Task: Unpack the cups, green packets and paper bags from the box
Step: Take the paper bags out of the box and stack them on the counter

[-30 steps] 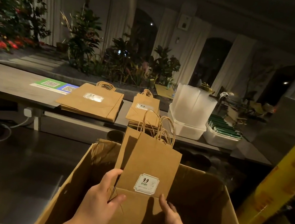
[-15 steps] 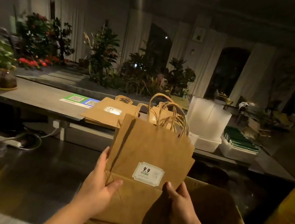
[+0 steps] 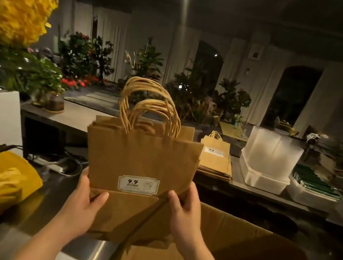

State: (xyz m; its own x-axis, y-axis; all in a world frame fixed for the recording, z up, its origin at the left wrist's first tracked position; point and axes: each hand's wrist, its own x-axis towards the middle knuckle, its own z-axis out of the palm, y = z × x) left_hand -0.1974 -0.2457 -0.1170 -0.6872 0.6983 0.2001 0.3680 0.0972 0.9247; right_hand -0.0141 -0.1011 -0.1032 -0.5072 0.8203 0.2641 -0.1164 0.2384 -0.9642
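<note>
Step in hand, by judgement: taking a bundle of paper bags out of the box. The left hand (image 3: 82, 203) and right hand (image 3: 185, 217) clasp the bundle of paper bags (image 3: 140, 158) at its lower corners, thumbs pressed on the front face, the other fingers wrapped behind and hidden. The bundle stands upright, handles up, over the left edge of the open cardboard box (image 3: 248, 246). On the far counter (image 3: 71, 118) sit a stack of paper bags (image 3: 215, 160), a tub of clear cups (image 3: 271, 154) and a tub of green packets (image 3: 314, 187). The next move probably calls for carrying the bundle across and laying it flat by that stack.
</note>
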